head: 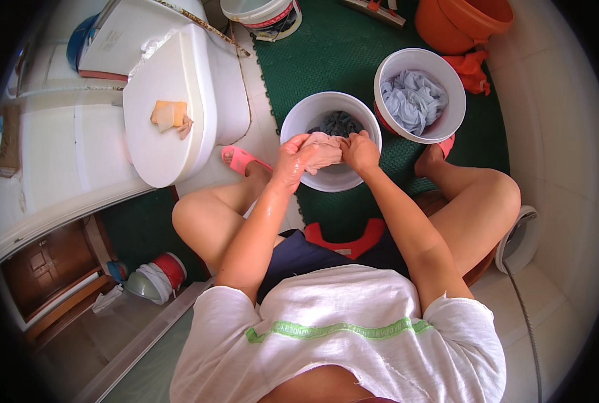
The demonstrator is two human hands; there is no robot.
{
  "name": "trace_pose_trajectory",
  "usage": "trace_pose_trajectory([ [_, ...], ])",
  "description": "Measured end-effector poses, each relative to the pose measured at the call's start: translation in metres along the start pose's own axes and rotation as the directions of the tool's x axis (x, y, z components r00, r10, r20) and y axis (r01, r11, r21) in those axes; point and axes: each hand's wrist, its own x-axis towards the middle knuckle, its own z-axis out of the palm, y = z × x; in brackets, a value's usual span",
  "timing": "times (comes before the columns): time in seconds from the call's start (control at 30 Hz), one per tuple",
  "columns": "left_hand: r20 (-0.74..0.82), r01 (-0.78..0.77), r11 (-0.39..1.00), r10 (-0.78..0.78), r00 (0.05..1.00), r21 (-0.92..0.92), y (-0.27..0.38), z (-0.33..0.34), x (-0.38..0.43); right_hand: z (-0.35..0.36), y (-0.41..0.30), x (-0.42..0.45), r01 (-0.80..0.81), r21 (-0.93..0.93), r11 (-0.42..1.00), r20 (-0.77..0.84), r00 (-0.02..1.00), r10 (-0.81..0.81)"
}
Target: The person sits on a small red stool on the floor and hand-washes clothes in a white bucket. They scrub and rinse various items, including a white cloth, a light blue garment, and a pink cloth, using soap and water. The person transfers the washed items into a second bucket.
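Observation:
Both hands hold a wet-looking pink cloth (323, 151) over a white plastic bucket (290, 117) in front of me. My left hand (293, 160) grips the cloth's left side, and its skin glistens. On the right side, my right hand (362, 152) has its fingers closed on the fabric. Dark cloth (340, 122) lies inside the bucket beyond my hands, partly hidden by the pink one. A second white bucket (459, 103) stands to the right, holding crumpled light-blue fabric (414, 101).
At left is a toilet with a closed lid (151, 146), a yellow-orange item (171, 115) on it. An orange bucket (463, 25) and orange cloth (468, 70) are at upper right. Another white bucket (274, 22) stands at the top, on or beside the green mat (309, 60).

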Motion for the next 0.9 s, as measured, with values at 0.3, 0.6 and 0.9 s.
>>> trace_pose_trajectory([
  [0.3,-0.167,-0.378,0.913,0.401,0.901,0.154,0.063,-0.008,-0.025,0.027,0.008,0.032,-0.171,-0.23,0.958,0.149,0.967,0.209],
  [0.6,-0.321,-0.262,0.728,0.555,0.767,0.633,0.073,-0.029,-0.02,0.036,0.012,0.028,-0.024,-0.438,0.899,0.205,0.971,0.125],
  [0.9,0.17,-0.473,0.312,0.66,0.732,0.824,0.073,-0.001,-0.015,0.056,0.022,0.033,0.064,-0.628,0.776,0.269,0.953,0.139],
])
